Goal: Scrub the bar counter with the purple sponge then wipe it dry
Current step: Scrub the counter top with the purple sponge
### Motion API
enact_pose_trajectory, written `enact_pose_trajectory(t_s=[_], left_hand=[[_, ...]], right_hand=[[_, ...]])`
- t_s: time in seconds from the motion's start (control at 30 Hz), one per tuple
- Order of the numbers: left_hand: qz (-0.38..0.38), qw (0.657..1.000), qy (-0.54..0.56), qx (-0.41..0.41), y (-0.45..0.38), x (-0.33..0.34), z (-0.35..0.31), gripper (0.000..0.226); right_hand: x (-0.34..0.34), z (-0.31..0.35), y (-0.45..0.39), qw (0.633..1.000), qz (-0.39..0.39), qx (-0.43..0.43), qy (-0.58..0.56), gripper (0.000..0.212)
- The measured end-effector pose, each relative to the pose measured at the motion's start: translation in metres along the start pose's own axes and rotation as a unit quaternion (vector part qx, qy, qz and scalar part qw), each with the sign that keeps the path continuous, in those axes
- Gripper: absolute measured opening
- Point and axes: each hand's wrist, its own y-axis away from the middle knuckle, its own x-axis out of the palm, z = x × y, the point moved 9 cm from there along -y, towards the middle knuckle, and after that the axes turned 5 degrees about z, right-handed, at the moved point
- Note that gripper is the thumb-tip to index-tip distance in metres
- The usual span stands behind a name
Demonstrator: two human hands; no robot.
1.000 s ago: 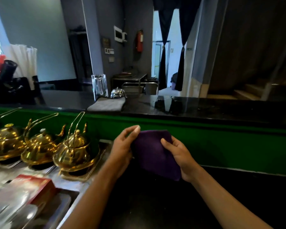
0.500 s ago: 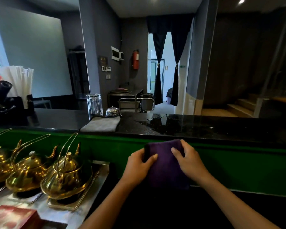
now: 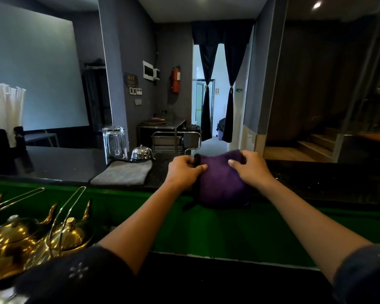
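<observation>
Fingers (image 3: 199, 167) of both hands pinch purple sponge (image 3: 219, 183) over bar counter (image 3: 64, 163) edge.

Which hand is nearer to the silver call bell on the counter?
Left. The left hand grips the purple sponge just right of the call bell; the right hand holds the sponge's far side.

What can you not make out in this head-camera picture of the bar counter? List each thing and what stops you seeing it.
- Counter top under the purple cloth: hidden by the cloth and both hands.
- Left hand fingers: curled behind the cloth edge.
- Gold teapots: cut off by the left edge.
- Whether the counter is wet or dry: too dark and glossy.
- Wall sign: too small to read.
</observation>
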Motion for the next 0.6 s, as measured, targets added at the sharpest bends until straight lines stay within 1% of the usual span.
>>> enact_pose_trajectory(t_s=[0.1,0.13,0.17,0.2,0.23,0.27,0.33,0.37,0.4,0.43,0.5,0.53,0.6], left_hand=[[0.04,0.998,0.035,-0.044,-0.02,0.012,0.014,0.016],[0.048,0.997,0.04,-0.054,-0.023,0.014,0.019,0.023],[0.05,0.997,0.032,-0.056,-0.025,0.013,0.025,0.036],[0.046,0.998,0.004,-0.046,-0.027,0.01,0.029,0.046],[0.042,0.998,-0.039,-0.026,-0.027,0.005,0.032,0.05],[0.04,0.996,-0.085,-0.005,-0.026,-0.001,0.034,0.051],[0.041,0.981,-0.189,0.025,-0.027,-0.013,0.041,0.047],[0.046,0.969,-0.241,0.028,-0.028,-0.02,0.046,0.047],[0.054,0.956,-0.286,0.025,-0.03,-0.025,0.053,0.047],[0.066,0.946,-0.317,0.021,-0.031,-0.029,0.06,0.049],[0.088,0.929,-0.36,0.022,-0.031,-0.028,0.072,0.049],[0.088,0.918,-0.385,0.029,-0.031,-0.025,0.077,0.048],[0.06,0.898,-0.435,0.044,-0.031,-0.02,0.083,0.048]], right_hand=[[0.007,-0.013,-0.021,0.999,0.012,0.036,0.01,0.035],[0.012,-0.021,-0.025,0.998,0.019,0.057,0.014,0.037],[0.016,-0.028,-0.028,0.996,0.025,0.078,0.02,0.039],[0.02,-0.034,-0.028,0.995,0.026,0.09,0.032,0.041],[0.023,-0.036,-0.027,0.995,0.022,0.086,0.054,0.044],[0.027,-0.032,-0.025,0.995,0.017,0.059,0.085,0.048],[0.04,-0.015,-0.016,0.987,0.026,-0.032,0.152,0.054],[0.051,-0.007,-0.011,0.979,0.048,-0.074,0.184,0.057],[0.064,-0.003,-0.008,0.968,0.077,-0.098,0.216,0.058],[0.077,-0.002,-0.006,0.957,0.108,-0.104,0.246,0.06],[0.102,-0.008,-0.005,0.933,0.176,-0.081,0.302,0.061],[0.113,-0.011,-0.005,0.922,0.209,-0.065,0.32,0.062],[0.129,-0.015,-0.008,0.909,0.254,-0.036,0.327,0.063]])
